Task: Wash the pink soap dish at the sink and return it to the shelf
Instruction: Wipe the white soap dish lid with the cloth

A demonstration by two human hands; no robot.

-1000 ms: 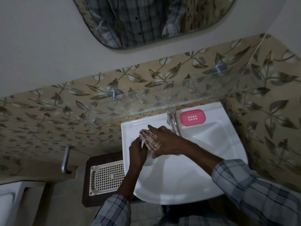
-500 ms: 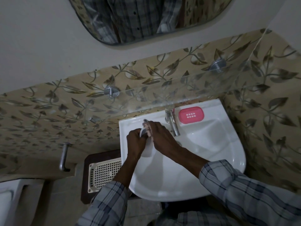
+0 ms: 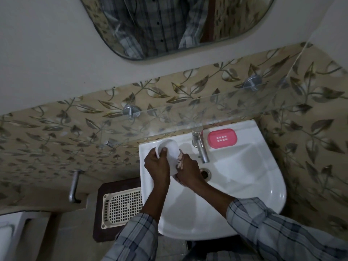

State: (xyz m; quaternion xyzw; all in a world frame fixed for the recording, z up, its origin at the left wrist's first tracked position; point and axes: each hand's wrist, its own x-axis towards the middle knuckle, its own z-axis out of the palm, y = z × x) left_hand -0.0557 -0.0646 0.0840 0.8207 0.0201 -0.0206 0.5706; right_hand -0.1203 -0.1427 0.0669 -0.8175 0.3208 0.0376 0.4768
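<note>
The pink soap dish [image 3: 222, 138] lies flat on the back ledge of the white sink [image 3: 244, 189], just right of the chrome tap [image 3: 200, 147]; neither hand touches it. Over the basin's left side, my left hand [image 3: 157, 166] grips a white oval dish-like piece [image 3: 169, 147], thumb on its inner face. My right hand [image 3: 188, 172] holds a pink patterned cloth [image 3: 180, 159] against that piece's right edge. The glass shelf [image 3: 207, 110] runs along the tiled wall above the sink.
The drain [image 3: 205, 173] sits right of my right hand. A cream perforated tray [image 3: 122, 208] rests on a dark brown stand left of the sink. A metal handle [image 3: 74, 187] is on the wall to the left. A mirror [image 3: 169, 25] hangs above.
The cloth was bunched between both hands; now the white piece is turned up in my left hand, and my right hand has slid lower along its right edge with the cloth.
</note>
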